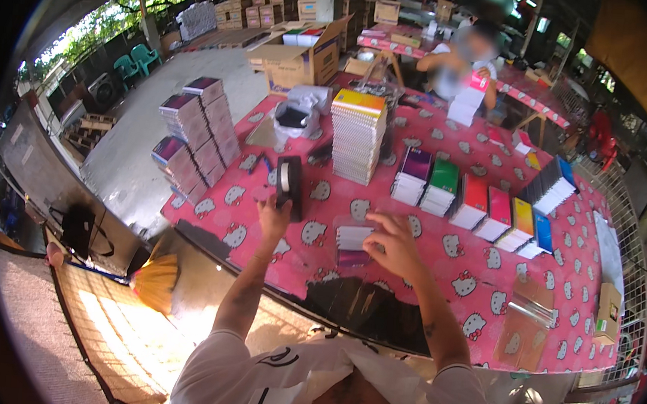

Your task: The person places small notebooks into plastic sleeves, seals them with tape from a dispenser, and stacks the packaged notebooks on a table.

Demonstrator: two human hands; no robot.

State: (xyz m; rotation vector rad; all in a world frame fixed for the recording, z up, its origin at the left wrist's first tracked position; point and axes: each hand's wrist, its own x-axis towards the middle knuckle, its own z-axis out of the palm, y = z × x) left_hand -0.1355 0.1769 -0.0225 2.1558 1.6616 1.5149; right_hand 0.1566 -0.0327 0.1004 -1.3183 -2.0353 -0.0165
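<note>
My left hand [272,217] is at the near end of a black tape dispenser [289,181], its fingers closed around that end. Whether a strip of tape is between them is too small to tell. A small stack of notebooks [352,241], pale along the side with a purple edge, lies in front of me. Over its right side hovers my right hand [395,246], fingers apart and partly bent, with nothing visible in them. Beyond the notebooks rises a tall stack of spiral notebooks [356,137] with a yellow cover on top.
Purple-covered notebook stacks [197,137] stand at the left edge of the pink patterned tablecloth [423,284]. Coloured stacks [442,184] form a row at right. A cardboard piece [526,325] lies near right. Across the table a person [464,69] holds notebooks. An open carton [295,69] stands behind.
</note>
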